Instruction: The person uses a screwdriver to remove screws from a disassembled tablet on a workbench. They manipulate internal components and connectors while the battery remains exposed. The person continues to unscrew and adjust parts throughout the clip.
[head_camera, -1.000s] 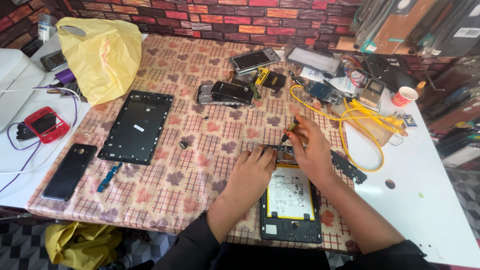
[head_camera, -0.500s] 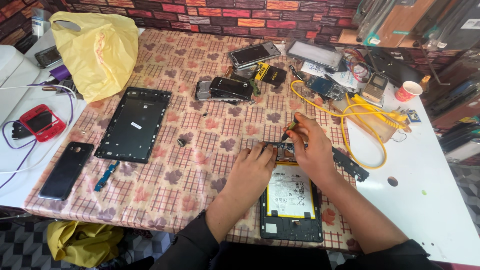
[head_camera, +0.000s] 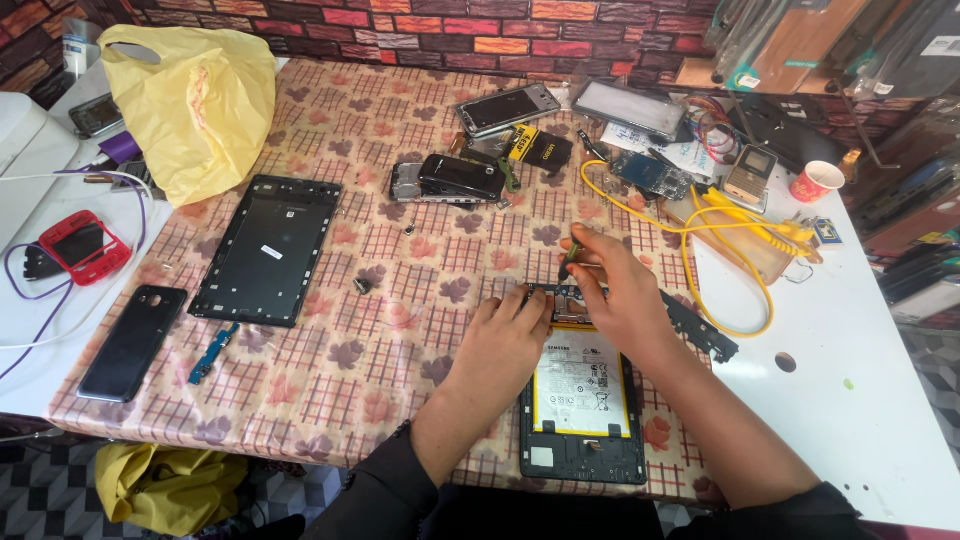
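— Brick-patterned wall behind, and a leaf-print tablecloth (head_camera: 400, 330) under everything we see. Where do we find the hands?

— We see the left hand (head_camera: 505, 340) pressed flat on the top edge of the opened tablet (head_camera: 582, 405), at 6 o'clock on the cloth. The right hand (head_camera: 615, 290) pinches a small screwdriver (head_camera: 572, 255) over that same edge, fingers closed around it.

— And around them?

— A black back panel (head_camera: 268, 250) at 9 o'clock, a yellow cable (head_camera: 740, 235) at 2 o'clock.
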